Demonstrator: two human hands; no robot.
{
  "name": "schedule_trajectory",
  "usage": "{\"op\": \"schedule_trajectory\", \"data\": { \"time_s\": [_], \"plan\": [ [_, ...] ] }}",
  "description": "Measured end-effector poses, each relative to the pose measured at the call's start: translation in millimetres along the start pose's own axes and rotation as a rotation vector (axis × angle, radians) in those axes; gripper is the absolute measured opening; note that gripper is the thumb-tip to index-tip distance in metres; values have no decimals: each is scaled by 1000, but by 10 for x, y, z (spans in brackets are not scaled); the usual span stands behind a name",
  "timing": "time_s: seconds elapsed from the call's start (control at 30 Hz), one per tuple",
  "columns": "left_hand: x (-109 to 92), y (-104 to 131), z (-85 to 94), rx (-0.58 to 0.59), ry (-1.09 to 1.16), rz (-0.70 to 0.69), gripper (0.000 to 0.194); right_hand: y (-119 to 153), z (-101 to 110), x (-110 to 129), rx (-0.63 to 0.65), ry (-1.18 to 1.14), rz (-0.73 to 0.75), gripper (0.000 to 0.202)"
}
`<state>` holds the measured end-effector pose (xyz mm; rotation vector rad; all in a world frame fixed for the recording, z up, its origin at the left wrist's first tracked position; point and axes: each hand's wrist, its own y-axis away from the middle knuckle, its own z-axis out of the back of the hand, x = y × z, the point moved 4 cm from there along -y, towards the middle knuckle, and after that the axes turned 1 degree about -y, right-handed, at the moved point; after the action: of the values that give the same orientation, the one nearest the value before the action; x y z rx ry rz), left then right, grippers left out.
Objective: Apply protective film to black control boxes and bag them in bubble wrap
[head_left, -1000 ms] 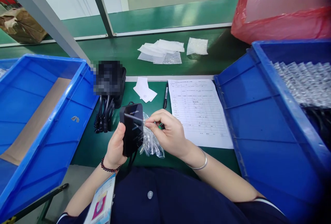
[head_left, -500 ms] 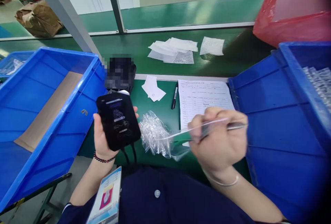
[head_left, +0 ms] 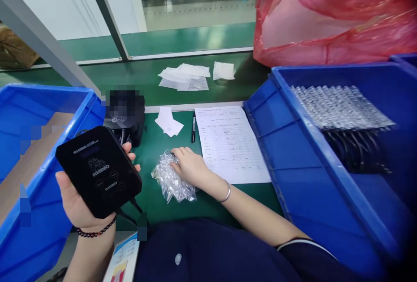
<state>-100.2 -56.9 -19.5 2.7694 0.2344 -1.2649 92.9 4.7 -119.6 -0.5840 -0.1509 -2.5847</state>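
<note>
We log a blue bin (head_left: 48, 208) at far left, a brown cardboard sheet (head_left: 39, 154) inside. In front of its right rim, held up over the work area, is the black box (head_left: 100, 169): flat, corners cut off, pale RHINO lettering and an animal emblem on its face, two cables (head_left: 135, 204) at the lower end. Our left hand (head_left: 80, 206) is clamped round it from beneath, thumb one side, fingertips the other. Green table (head_left: 145, 162) shows between box and a crumpled heap of clear plastic (head_left: 172, 182). Our right hand (head_left: 190, 164) rests on the heap; whether its fingers pinch any film we cannot tell. Right of it, a printed sheet (head_left: 233, 147) runs near a second bin (head_left: 302, 186), whose wall bounds our room. That one holds bubble wrap (head_left: 342, 106) with black cords (head_left: 355, 147) showing below.
</note>
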Motion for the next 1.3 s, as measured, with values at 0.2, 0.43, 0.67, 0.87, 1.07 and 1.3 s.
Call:
{"op": "schedule_trajectory", "data": {
  "time_s": [0.2,0.43,0.67,0.87,1.07,1.3],
  "plan": [
    [200,-232,-604,102,-67,67,72,173,519,166,175,-1181,261,51],
    [616,-1630,-1552,502,-1172,-163,83,-54,1228,-195,-13,-1787,23,39],
    [1228,-3056,-1656,733,-2077,-250,81,-77,1997,-944,-575,-1608,-9,37],
    [2003,-3622,-1552,884,-2317,-144,72,-39,2043,-1251,-676,-1576,-52,32],
    [2227,-3765,-1528,936,-2299,-94,43,-57,2061,-1289,-692,-1555,-83,31],
    [1685,-3478,-1327,1022,-2197,180,28,4,2059,-1143,-656,-1540,-33,32]
  ]
}}
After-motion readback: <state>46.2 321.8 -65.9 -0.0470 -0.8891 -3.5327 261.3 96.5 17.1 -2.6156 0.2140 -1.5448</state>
